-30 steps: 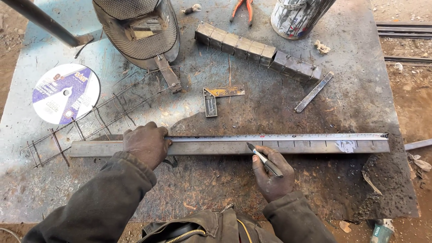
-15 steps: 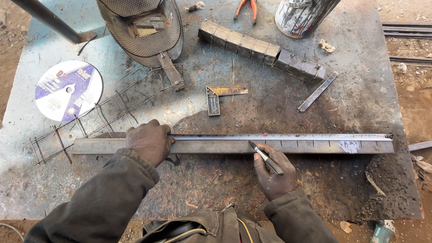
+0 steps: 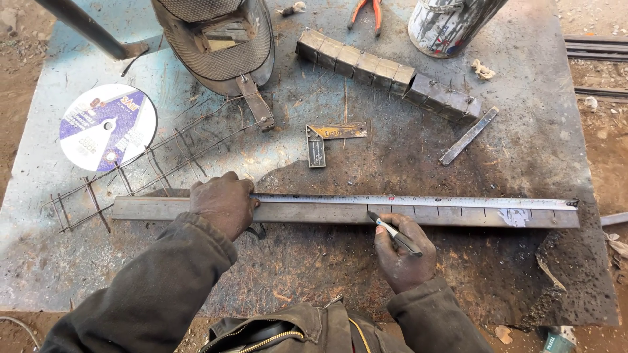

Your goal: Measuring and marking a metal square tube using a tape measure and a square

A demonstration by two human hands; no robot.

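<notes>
A long flat steel bar (image 3: 458, 216) lies across a metal work plate (image 3: 523, 150). A tape measure blade (image 3: 418, 201) is stretched along the bar's far edge, hooked at the right end. My left hand (image 3: 222, 204) presses down on the tape's case and the bar near the left end. My right hand (image 3: 402, 252) grips a pen-like marker (image 3: 391, 231) with its tip touching the bar's near edge at mid-length. Several marks cross the bar to the right of the tip.
A small try square (image 3: 327, 138) lies behind the bar. A row of short square tube pieces (image 3: 386, 68), a flat strip (image 3: 468, 136), a welding mask (image 3: 219, 39), a cutting disc (image 3: 108, 126), a rebar ladder (image 3: 144, 167), pliers (image 3: 366, 10) and a paint-stained can (image 3: 448, 23) sit farther back.
The view has shifted slightly downward. My right hand with the marker stays at the bar's middle; my left hand keeps holding the tape in place.
</notes>
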